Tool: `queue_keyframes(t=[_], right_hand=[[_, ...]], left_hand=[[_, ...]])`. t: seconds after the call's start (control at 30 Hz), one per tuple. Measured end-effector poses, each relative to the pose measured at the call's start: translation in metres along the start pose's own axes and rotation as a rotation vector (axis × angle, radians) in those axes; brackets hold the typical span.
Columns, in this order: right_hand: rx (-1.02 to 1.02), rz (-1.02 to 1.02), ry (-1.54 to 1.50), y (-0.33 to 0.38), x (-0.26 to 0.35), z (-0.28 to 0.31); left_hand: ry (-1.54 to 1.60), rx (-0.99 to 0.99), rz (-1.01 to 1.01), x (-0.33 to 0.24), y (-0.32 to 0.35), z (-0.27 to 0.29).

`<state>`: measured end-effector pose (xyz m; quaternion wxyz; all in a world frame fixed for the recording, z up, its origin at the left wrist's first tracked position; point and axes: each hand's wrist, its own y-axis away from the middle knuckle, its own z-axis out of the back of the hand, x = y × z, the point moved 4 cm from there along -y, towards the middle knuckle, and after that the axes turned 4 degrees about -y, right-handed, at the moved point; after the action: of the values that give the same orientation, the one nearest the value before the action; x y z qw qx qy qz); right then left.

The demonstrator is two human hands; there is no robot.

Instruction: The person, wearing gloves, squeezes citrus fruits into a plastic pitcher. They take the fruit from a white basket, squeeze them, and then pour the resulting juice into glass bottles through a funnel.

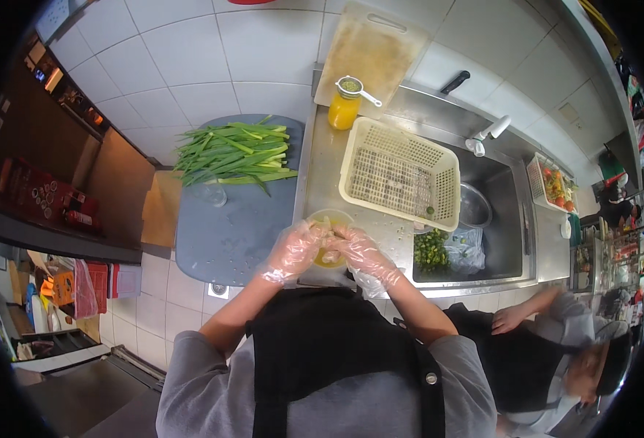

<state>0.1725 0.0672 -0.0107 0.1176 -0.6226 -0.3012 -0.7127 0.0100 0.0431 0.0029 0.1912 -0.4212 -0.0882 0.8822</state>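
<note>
Above a clear round container with yellowish contents, the left hand and the right hand, both in transparent gloves, are bringing bent fingers together; the space between the fingertips is hidden, so I cannot tell whether they are grasping anything. The container is showing at the near left part of the steel counter, its circular mouth facing up. The left hand is pointing far and right, the right far and left. Just beyond, a cream basket is lying open side up, its long axis running from far left to near right. Farther off, a jar is standing upright under a strainer, whose handle is pointing right. On the left, spring onions are stretching roughly left to right.
</note>
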Motion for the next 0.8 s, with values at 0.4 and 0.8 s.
queue_keyframes(t=[0.4, 0.8], right_hand=[[-0.149, 0.297, 0.690, -0.017, -0.034, -0.003], [-0.171, 0.533, 1.140, -0.019, -0.023, -0.006]], left_hand=[[-0.014, 0.072, 0.208, 0.016, -0.002, -0.021], [-0.195, 0.004, 0.146, 0.026, -0.008, -0.009]])
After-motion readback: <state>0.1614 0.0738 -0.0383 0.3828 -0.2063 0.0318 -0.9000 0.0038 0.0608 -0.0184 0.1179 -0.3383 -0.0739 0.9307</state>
